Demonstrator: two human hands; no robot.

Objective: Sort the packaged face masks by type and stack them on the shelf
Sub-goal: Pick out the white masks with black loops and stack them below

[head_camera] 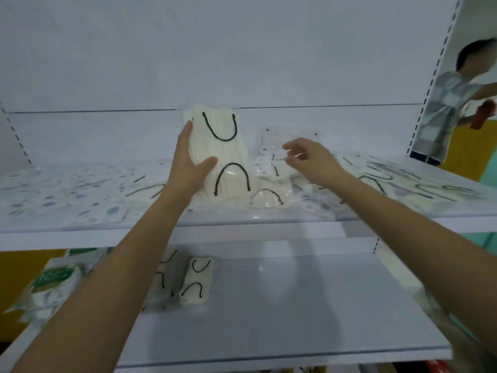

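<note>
My left hand (192,164) grips a clear pack of white masks with black ear loops (224,154), held upright over the upper shelf (269,230). My right hand (309,160) hovers to the right with fingers loosely spread, above a thin clear mask packet (271,146) that leans on the back panel. More white packs with black loops (266,197) lie under and around both hands. Blue-patterned mask packets (67,192) cover the shelf's left part. Further black-loop packets (419,184) are strewn on the right.
On the lower shelf (295,319) two white black-loop packs (195,284) stand side by side at the left, next to a green-labelled pack (51,284). A person in a checked shirt (451,103) stands beyond the shelf's right upright.
</note>
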